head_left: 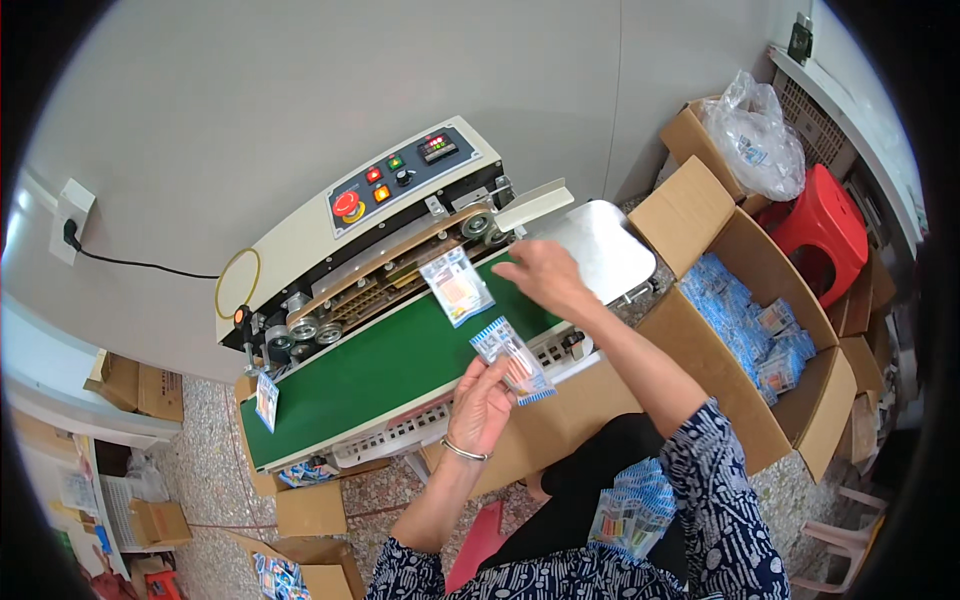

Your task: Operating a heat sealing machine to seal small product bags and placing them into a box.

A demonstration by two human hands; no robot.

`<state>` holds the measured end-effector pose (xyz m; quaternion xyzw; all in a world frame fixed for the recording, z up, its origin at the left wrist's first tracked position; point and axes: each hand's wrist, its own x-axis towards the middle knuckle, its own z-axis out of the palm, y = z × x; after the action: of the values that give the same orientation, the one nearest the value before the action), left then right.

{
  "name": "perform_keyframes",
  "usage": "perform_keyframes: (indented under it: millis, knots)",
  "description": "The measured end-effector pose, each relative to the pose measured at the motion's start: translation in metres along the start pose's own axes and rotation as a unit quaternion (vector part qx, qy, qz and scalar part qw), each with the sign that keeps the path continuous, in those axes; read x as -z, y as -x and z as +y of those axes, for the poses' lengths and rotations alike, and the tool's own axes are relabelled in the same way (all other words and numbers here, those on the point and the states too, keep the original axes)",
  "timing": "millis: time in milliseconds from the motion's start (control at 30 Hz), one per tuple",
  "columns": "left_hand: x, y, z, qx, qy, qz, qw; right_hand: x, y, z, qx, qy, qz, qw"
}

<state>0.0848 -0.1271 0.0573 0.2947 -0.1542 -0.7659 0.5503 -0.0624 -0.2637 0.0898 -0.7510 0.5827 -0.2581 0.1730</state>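
Between the thumb and fingers of my left hand (482, 408) is a small clear and blue printed packet (515, 362), held over the near edge of the green conveyor belt (370, 375). My right hand (545, 278) is above the belt's right end, thumb apart from the bent fingers, and nothing shows in it. Just left of it, a second packet (457, 287) lies on the belt with its top edge at the band sealing machine (400, 215). At the belt's far left end is another packet (266, 402). Several packets (632, 510) rest on my lap.
A steel plate (610, 250) adjoins the belt's right end. At the right, an open carton (735, 420) holds many blue packets, beside a red stool (825, 225) and a plastic bag (755, 140). Another carton (325, 555) with packets stands at lower left. A black cord (145, 268) runs along the wall.
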Motion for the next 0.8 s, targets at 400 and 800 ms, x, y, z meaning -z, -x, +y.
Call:
perform_keyframes:
  millis: [400,800]
  knots:
    - [-0.038,-0.039,0.007,-0.091,-0.029,0.008,0.995,0.037,0.056,0.013,-0.101,-0.465,-0.189,0.859]
    - [-0.013,0.023,-0.023,-0.013,-0.138,0.031,0.99,0.019,-0.016,0.054,-0.189,-0.439,-0.125,0.869]
